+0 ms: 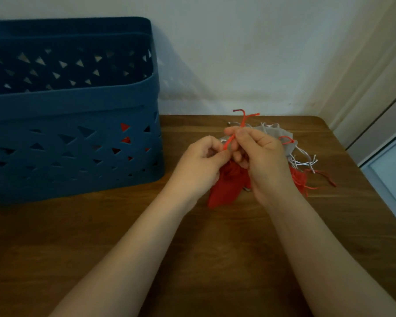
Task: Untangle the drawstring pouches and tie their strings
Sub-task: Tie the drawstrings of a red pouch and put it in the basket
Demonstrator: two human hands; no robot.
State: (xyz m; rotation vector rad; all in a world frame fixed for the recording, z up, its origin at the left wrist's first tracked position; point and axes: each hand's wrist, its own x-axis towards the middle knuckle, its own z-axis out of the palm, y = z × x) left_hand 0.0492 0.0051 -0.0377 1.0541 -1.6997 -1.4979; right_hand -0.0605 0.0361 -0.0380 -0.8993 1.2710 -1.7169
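A red drawstring pouch [226, 186] hangs just above the wooden table between my two hands. Its red strings [242, 121] rise from my fingers and fork into two loose ends. My left hand [201, 163] pinches the strings low down, near the pouch's mouth. My right hand [261, 156] pinches the same strings higher up between thumb and forefinger. Behind my right hand lies a grey pouch [284, 138] with white strings [304, 161] and a red loop across it. Another red pouch [298, 178] with loose red strings lies to the right, partly hidden by my right wrist.
A large dark blue plastic basket [73, 138] with triangular cut-outs stands at the left against the wall; something red shows through its holes. The wooden table [215, 248] reaches to a rounded right-hand edge. A pale wall stands behind.
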